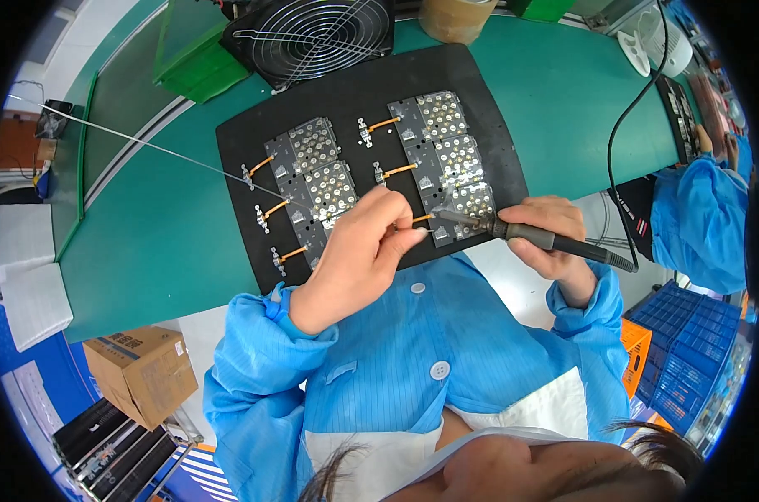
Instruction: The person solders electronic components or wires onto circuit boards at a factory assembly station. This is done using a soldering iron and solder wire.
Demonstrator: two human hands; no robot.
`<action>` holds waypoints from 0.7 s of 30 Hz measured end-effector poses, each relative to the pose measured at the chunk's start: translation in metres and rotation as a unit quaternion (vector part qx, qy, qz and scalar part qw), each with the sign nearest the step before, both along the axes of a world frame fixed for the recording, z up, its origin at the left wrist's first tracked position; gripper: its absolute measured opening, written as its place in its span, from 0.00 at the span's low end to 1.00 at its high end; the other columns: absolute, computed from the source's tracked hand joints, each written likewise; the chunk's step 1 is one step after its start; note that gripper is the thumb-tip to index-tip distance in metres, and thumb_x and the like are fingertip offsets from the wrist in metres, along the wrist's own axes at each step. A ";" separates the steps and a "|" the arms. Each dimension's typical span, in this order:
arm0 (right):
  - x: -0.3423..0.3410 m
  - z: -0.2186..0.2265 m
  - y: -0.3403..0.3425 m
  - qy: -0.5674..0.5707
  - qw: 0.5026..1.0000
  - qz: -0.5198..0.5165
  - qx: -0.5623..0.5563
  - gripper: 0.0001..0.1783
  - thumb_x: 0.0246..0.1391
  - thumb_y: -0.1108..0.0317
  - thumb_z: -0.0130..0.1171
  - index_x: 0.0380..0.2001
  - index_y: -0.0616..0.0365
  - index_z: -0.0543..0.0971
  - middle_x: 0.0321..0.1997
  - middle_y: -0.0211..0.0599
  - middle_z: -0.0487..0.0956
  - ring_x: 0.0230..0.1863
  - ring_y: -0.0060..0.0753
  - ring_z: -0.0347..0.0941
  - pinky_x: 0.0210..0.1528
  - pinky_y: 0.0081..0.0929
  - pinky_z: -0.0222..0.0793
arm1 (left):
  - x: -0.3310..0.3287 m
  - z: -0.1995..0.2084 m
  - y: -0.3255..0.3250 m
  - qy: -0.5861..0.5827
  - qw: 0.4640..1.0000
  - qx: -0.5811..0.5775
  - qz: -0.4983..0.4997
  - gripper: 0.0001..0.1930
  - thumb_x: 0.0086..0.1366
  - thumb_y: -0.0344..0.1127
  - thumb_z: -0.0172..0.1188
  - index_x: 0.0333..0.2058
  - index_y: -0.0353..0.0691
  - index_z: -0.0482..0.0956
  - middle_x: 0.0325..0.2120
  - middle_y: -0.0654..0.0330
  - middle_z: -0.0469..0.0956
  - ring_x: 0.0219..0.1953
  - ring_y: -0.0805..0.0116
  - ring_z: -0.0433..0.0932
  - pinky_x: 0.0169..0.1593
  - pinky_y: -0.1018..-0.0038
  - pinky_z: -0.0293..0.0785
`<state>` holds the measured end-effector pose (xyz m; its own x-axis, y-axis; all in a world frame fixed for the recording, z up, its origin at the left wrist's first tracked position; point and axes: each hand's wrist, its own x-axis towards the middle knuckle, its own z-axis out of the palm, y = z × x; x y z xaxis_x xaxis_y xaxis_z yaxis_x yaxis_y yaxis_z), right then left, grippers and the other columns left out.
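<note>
Across from me, the person in the blue smock is leaning over a black flat mat (490,125) that is lying on a green-topped desk (572,109). Two columns of dark rectangular circuit boards (459,159) studded with bright round parts are resting on it, with orange ribbon strips (401,169) sticking out leftward to small silvery connectors (379,174).

The right hand (553,234) is gripping a grey-and-black soldering iron (530,235) by its handle, and the metal end is pointing left over the lowest board of the right column; whether it is touching, I can't tell. The left hand (367,243) is pinching a thin pale strand (430,230) between thumb and forefinger, just beside that same board and below the iron's end.

Beyond the mat, a black square fan with a wire guard (325,38) is standing near a green plastic bin (199,63). To the right, a co-worker's blue sleeve (701,222) is showing.
</note>
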<state>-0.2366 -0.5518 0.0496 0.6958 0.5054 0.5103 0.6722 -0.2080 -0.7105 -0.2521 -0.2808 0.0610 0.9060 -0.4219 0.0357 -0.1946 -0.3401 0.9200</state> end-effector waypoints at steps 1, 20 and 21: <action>0.000 0.000 0.000 0.003 1.000 0.001 0.002 0.18 0.46 0.65 0.61 0.34 0.72 0.78 0.16 0.40 0.74 0.15 0.32 0.70 0.17 0.25 0.60 | -0.002 -0.001 0.000 -0.003 1.000 -0.010 0.024 0.10 0.55 0.20 0.61 0.30 0.33 0.68 0.29 0.60 0.65 0.20 0.77 0.66 0.22 0.76 0.60; 0.003 0.000 0.000 0.010 1.000 -0.005 0.005 0.18 0.46 0.64 0.62 0.33 0.72 0.78 0.15 0.39 0.73 0.14 0.31 0.69 0.16 0.24 0.59 | -0.002 -0.018 -0.018 -0.115 0.987 0.075 0.085 0.05 0.54 0.20 0.62 0.31 0.30 0.77 0.32 0.56 0.68 0.24 0.66 0.73 0.27 0.72 0.69; 0.003 0.001 0.000 0.010 1.000 -0.005 0.005 0.18 0.46 0.64 0.62 0.33 0.72 0.78 0.15 0.39 0.73 0.14 0.31 0.69 0.16 0.24 0.59 | -0.002 -0.018 -0.018 -0.114 0.987 0.075 0.085 0.05 0.54 0.20 0.62 0.31 0.30 0.77 0.32 0.56 0.68 0.24 0.66 0.73 0.27 0.72 0.69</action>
